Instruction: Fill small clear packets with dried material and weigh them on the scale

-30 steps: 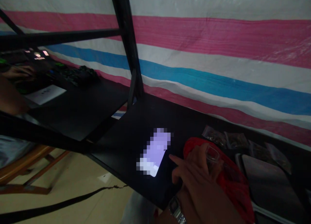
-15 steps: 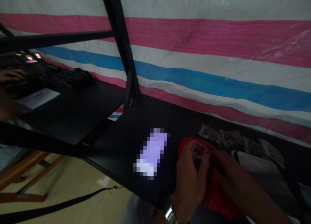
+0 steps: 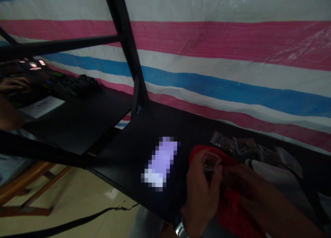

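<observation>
The clear plastic cup (image 3: 210, 162) sits within the left grip (image 3: 199, 195), its wall between thumb and fingers, with the fingers along its left side and the thumb along its right; this grip is closed around it. The cup is above the dark surface (image 3: 178, 122), in front of the far part of a red plastic bag (image 3: 230, 215); its base is hidden by the hand, so whether it touches anything below cannot be told. The right grip (image 3: 254, 188) lies just right of the cup, fingers bent over the bag, too dark and blurred to tell whether they grasp anything. A watch (image 3: 181, 229) circles the left wrist. Left of the hands, well apart from the cup, lies a lit phone (image 3: 161, 162), pixelated. Beyond the right hand are small clear packets (image 3: 245, 146) in a row, and a flat grey panel (image 3: 279, 174) partly covered by the right forearm. The bag and right fingers crowd the cup's right side; its left is blocked by the left fingers. The cup's round mouth faces up, toward the camera; its long axis cannot be made out.
</observation>
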{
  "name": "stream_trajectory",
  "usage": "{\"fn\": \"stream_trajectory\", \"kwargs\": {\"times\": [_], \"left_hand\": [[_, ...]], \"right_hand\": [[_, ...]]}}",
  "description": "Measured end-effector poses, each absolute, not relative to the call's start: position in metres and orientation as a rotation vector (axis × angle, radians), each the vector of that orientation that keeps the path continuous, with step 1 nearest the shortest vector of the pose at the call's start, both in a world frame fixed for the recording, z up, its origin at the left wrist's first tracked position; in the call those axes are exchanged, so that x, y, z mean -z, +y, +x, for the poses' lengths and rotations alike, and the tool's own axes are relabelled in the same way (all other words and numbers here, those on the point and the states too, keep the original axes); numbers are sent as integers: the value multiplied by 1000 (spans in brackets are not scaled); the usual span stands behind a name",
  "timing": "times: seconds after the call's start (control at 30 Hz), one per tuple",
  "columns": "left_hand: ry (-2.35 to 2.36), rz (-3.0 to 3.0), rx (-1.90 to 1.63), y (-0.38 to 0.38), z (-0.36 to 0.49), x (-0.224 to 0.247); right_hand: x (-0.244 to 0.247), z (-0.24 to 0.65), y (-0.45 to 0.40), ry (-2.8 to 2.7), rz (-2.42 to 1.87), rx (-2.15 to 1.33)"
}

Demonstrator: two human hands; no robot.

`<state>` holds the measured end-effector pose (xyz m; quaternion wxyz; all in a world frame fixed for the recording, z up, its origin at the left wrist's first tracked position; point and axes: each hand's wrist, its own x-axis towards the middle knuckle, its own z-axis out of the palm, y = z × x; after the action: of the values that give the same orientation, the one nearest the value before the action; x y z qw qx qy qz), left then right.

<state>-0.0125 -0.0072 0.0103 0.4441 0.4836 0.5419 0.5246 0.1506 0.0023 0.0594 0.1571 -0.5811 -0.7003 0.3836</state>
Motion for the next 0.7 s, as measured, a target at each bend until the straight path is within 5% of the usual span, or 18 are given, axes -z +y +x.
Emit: {"fn": "stream_trajectory", "kwargs": {"times": [0.2,0.7], "left_hand": [[1337,1145,-1311,-6,-12,-13],[1517,1130,-1299,-24,-16,-17]], "right_hand": [[-82,142,-13,-2057,-1617,-1321],[-53,175,-7,-2000,-1895,-973]]}}
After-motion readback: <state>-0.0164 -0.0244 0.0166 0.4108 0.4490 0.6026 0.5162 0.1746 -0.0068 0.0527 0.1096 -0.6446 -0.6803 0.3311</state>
